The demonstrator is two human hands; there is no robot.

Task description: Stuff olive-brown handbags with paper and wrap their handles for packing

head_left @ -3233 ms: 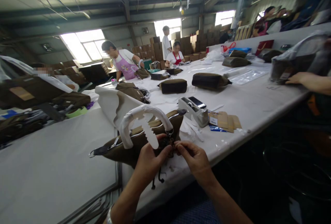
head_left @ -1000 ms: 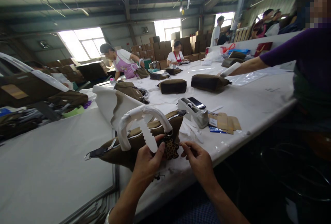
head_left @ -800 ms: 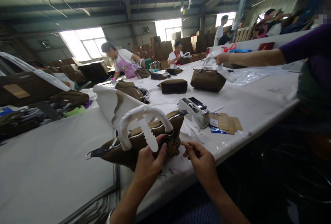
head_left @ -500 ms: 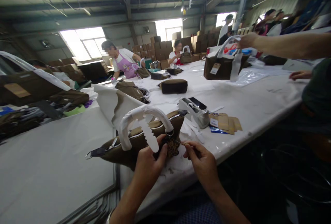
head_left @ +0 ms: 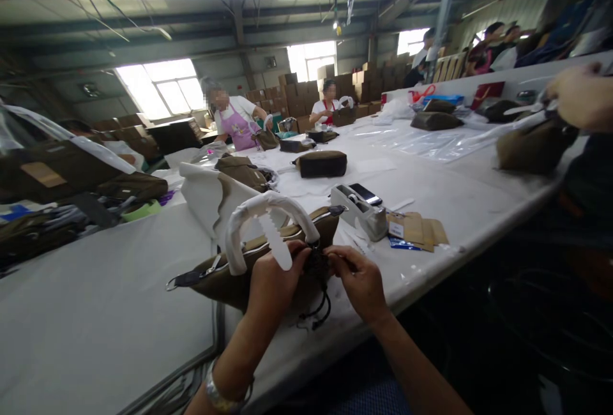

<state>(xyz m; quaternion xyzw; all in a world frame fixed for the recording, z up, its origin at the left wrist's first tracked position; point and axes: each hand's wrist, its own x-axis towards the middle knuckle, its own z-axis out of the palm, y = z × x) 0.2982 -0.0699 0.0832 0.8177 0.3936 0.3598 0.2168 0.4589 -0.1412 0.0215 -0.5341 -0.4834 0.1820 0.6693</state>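
Observation:
An olive-brown handbag (head_left: 225,286) stands on the table in front of me, its handle (head_left: 271,201) wrapped in white. By the base of the handle hangs a small dark drawstring pouch (head_left: 316,266), with a black cord (head_left: 325,309) looping down below it. My left hand (head_left: 274,278) is closed on the pouch's left side, against the bag's front. With closed fingertips, my right hand (head_left: 358,279) pinches the pouch's right edge; exactly what lies between those fingertips is hidden. A white toothed strip (head_left: 275,242) hangs from the handle above my left hand.
A tape dispenser (head_left: 359,211), a phone (head_left: 364,194) and brown tags (head_left: 419,228) lie right of the bag. Behind are more bags (head_left: 320,164). At right, a co-worker's hand (head_left: 582,96) holds another bag (head_left: 534,147). Bags (head_left: 62,169) are piled at left.
My right hand has moved in, up and left against the pouch. The black cord now hangs below it. The co-worker's bag at right has moved right and nearer.

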